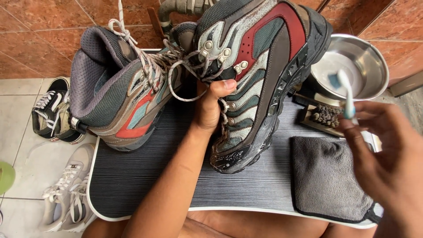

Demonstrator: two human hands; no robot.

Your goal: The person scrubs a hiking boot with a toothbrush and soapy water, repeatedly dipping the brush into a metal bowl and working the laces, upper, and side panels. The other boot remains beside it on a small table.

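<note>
Right hand (387,163) pinches an upright toothbrush (348,94); left hand (211,108) grips the toe-down boot (260,75).

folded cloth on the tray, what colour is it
Dark grey cloth, plain, seen in the head view, lying by the right hand.

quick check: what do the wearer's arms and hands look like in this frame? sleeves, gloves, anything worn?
Both are bare. The left hand has no glove and no ring or watch in view; its forearm is uncovered right down to the bottom edge, with no sleeve showing. Its thumbnail is short and unpainted. The right hand is also ungloved, blurred by motion, so fine detail cannot be made out; no sleeve or wristband shows on it.
</note>
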